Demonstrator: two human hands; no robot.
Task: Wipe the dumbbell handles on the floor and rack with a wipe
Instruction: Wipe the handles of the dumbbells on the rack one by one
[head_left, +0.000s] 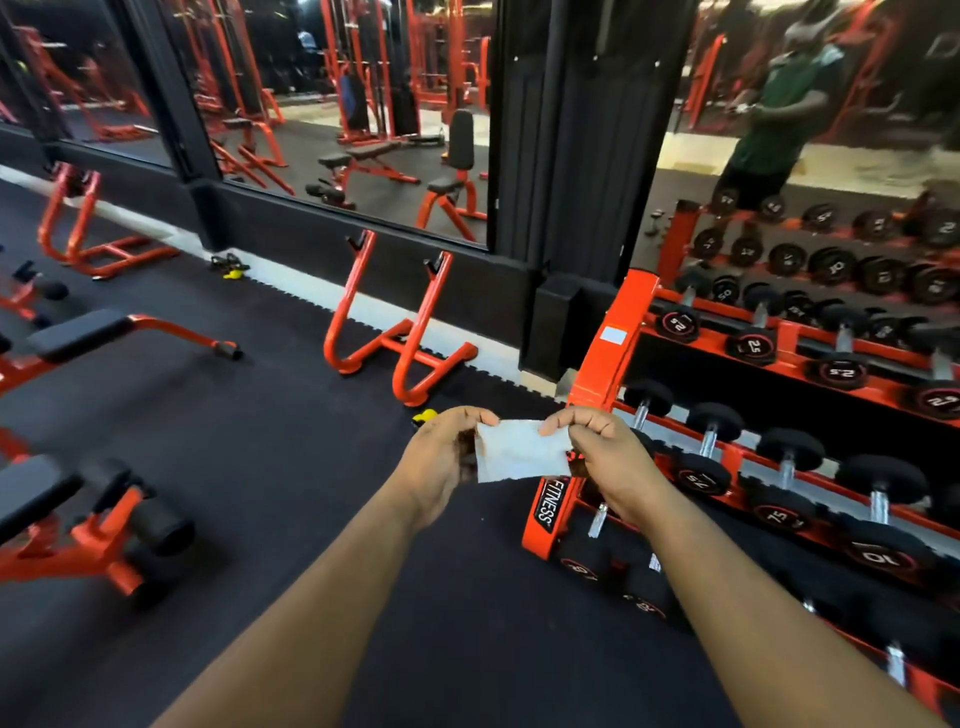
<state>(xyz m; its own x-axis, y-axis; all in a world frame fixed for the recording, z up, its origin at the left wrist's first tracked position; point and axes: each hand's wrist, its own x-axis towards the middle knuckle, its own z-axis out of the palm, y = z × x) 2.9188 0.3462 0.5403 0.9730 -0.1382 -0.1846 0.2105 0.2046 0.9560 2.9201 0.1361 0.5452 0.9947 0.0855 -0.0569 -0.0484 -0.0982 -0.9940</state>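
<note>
A white wipe (519, 450) is stretched flat between both hands in the middle of the view. My left hand (447, 457) pinches its left edge and my right hand (602, 457) pinches its right edge. To the right stands an orange dumbbell rack (602, 364) with black dumbbells (789, 483) on three tiers, their metal handles pointing up the slope. Two black dumbbells (613, 571) lie on the floor at the rack's near foot, partly hidden by my right forearm.
Black rubber floor (291, 467) spreads out ahead. An orange stand (400, 332) sits by the mirrored wall. Orange benches (93, 525) stand at the left. A small yellow object (425, 415) lies on the floor just beyond my left hand.
</note>
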